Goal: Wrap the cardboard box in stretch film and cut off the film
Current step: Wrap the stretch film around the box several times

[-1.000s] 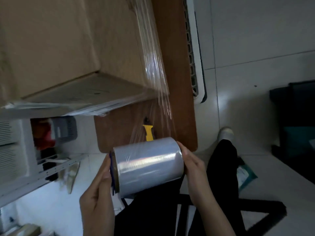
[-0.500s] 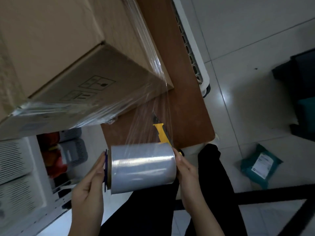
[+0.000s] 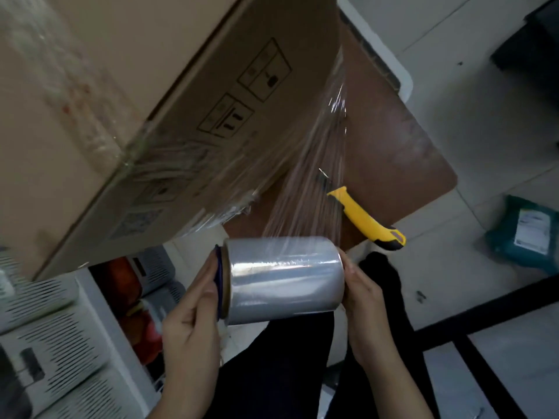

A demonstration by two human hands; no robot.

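Observation:
A large cardboard box (image 3: pixel 127 95) fills the upper left, resting on a brown table (image 3: pixel 402 152). Clear film bands cover its lower part. I hold a roll of stretch film (image 3: pixel 284 279) by its two ends, my left hand (image 3: pixel 193 322) on the left end and my right hand (image 3: pixel 366 300) on the right end. A taut sheet of film (image 3: pixel 311 189) runs from the roll up to the box's right corner. A yellow utility knife (image 3: pixel 366 219) lies on the table's near edge, just right of the sheet, partly behind it.
White slotted shelving (image 3: pixel 54 343) with red items stands at the lower left under the box. A teal parcel (image 3: pixel 526 234) lies on the tiled floor at the right. My dark trouser legs (image 3: pixel 272 373) are below the roll. A black frame (image 3: pixel 484 309) crosses the floor at the lower right.
The view has swung so the box's labelled side now shows more. The roll stays held at both ends, and the film sheet to the box corner has grown wider.

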